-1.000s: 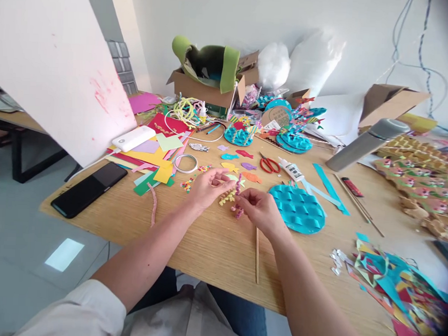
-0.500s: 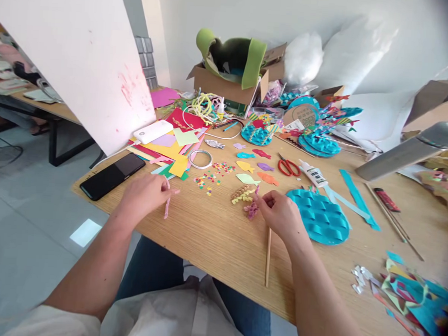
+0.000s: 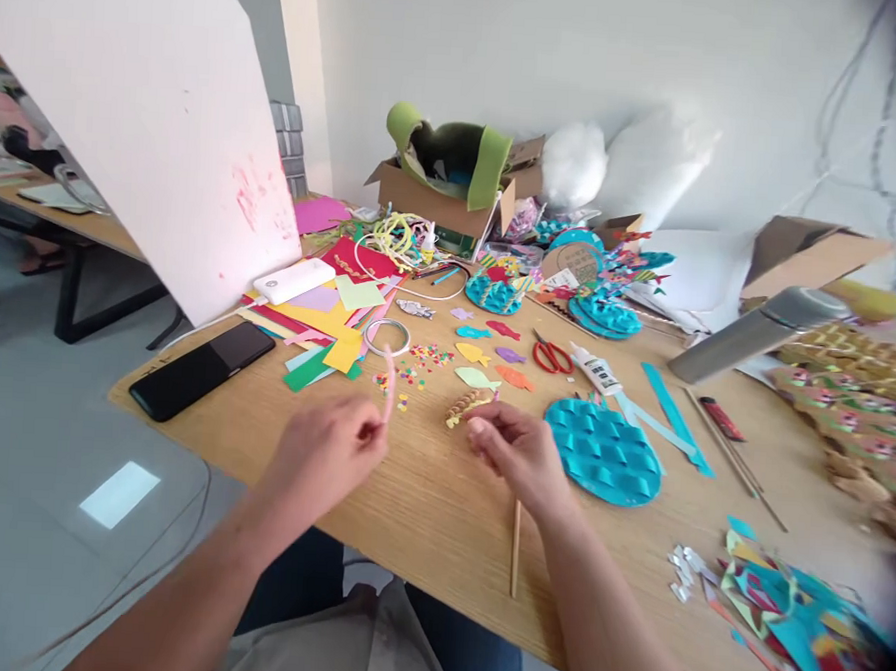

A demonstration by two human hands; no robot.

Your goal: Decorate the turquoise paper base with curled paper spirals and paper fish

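Left hand (image 3: 329, 447) pinches a pink strip (image 3: 389, 385), right hand (image 3: 515, 451) a mostly hidden purple curl (image 3: 496, 397); the blue mat (image 3: 603, 452) looks fully woven, cut fish (image 3: 516, 378) left of it lying loose.

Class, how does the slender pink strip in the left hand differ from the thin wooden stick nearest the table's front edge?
Colour: the slender pink strip is pale pink; the thin wooden stick is tan.
Shape: the strip curves slightly; the stick looks straight.
Pose: the strip sticks up from the left hand; the stick lies on the table.
Both are long and narrow.
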